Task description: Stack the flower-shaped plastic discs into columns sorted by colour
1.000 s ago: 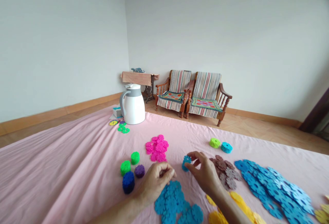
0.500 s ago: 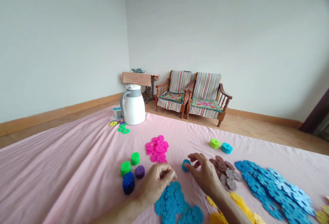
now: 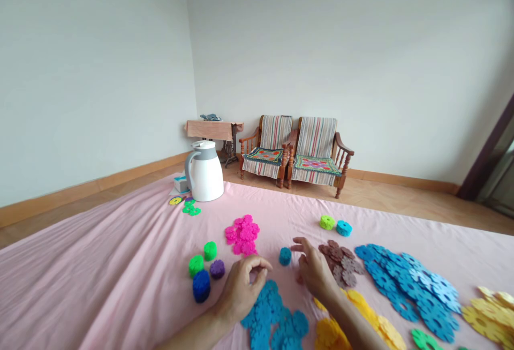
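My left hand [image 3: 246, 284] hovers at the near middle, over the upper left edge of a loose pile of blue flower-shaped discs [image 3: 267, 307]. Its fingers curl toward the thumb, and nothing shows between them. To its right, my right hand [image 3: 315, 267] is open, fingers apart, just beside a short upright stack of blue discs [image 3: 285, 256]; it appears not to touch it. Brown discs [image 3: 341, 264] lie right behind this hand, and yellow discs [image 3: 361, 307] lie partly under its forearm. Pink discs [image 3: 243, 235] lie loose beyond my left hand.
Green [image 3: 210, 251], purple [image 3: 217, 269] and dark blue [image 3: 201, 286] stacks stand at left. Lime [image 3: 327, 222] and light blue [image 3: 344, 228] stacks stand farther right. A large spread of blue discs [image 3: 409, 286] covers the right. A white jug [image 3: 206, 176] stands at the back of the pink cloth [image 3: 120, 264].
My right hand has drawn slightly away from the small blue stack, which now stands free on the cloth. The view has turned a little to the right. My left hand stays nearly in place.
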A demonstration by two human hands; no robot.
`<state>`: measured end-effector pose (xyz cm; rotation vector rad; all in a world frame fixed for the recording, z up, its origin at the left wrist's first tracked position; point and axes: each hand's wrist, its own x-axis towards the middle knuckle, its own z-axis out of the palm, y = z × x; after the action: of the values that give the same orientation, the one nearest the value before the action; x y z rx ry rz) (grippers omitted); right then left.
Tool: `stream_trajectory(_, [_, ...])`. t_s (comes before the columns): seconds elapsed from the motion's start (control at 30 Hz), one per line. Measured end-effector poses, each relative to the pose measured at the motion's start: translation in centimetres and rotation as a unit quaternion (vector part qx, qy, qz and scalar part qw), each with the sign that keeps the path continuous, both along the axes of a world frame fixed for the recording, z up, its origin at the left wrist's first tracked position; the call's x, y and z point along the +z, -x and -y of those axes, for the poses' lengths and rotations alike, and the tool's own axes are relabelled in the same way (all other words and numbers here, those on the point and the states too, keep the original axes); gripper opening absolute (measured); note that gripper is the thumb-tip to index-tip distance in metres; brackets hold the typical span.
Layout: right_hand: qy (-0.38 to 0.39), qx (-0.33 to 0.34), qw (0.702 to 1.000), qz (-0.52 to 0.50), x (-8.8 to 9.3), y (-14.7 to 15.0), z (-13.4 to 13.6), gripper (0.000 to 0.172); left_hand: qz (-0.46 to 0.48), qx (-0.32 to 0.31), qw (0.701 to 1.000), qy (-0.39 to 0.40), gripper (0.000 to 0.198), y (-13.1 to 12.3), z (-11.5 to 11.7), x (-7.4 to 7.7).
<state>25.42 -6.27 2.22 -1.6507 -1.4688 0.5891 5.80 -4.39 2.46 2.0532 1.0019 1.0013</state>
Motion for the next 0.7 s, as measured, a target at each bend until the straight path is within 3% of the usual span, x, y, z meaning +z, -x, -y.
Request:
stream_trajectory(0.17, [0.020, 0.030, 0.999, -0.032, 0.1, -0.7, 0.5, 0.043, -0.101, -0.017, 0.994, -0.027, 0.025, -0.3, 0.0, 0.9])
stream_trajectory(0.37, [0.017, 0.047, 0.999, -0.001, -0.3, -0.7, 1.7, 0.044, -0.219, -0.026, 0.973, -0.075, 0.032, -1.8, -0.3, 1.9])
stream_trajectory(0.7, [-0.056, 0.038, 0.997, 0.045, -2.6, -1.2, 1.1, 0.043, -0.191, -0.019, 0.976, -0.104, 0.040, -2.3, -0.3, 0.5])
